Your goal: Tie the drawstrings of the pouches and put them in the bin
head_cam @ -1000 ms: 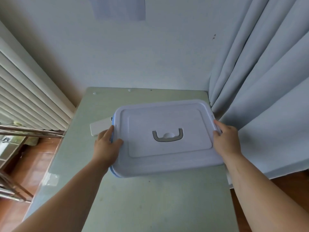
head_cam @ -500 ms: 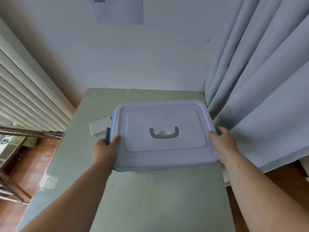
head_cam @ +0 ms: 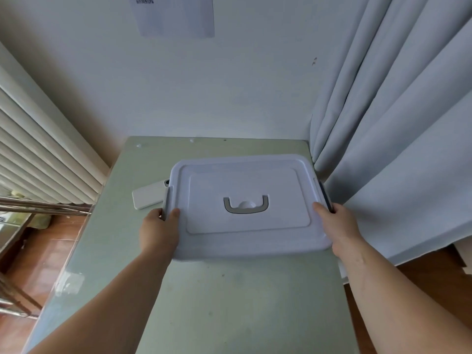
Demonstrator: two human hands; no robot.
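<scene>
Gripping the bin lid (head_cam: 245, 180) by its two short ends, the hands are well apart. The left hand (head_cam: 159, 231) has its thumb lying on top of the rim, and its fingers seem to curl round by the grey side latch (head_cam: 166, 200). The right hand (head_cam: 337, 226) mirrors that at the dark latch (head_cam: 325, 195) on the other end, thumb on top and fingers wrapped over the edge. So both are properly clamped on the lid, not just resting there. My guess is that's the grip you'd take to free both latches and lift it off evenly, since nothing goes into the bin with the lid on. Can't tell whether it's seated or already clear, because the bin's body is hidden underneath from this angle. The grey carry handle (head_cam: 246, 206) lies folded flat in its recess mid-lid, untouched. The whole thing sits on the far half of the pale green desk (head_cam: 229, 302), right end close to the curtain (head_cam: 396, 149). A flat white gadget (head_cam: 148, 198) (remote? phone? no idea) lies just beside the left latch. No pouches anywhere in view, so I'd say the tying hasn't started. There's a radiator (head_cam: 38, 162) off to the left and a paper sheet (head_cam: 176, 14) up on the wall.
</scene>
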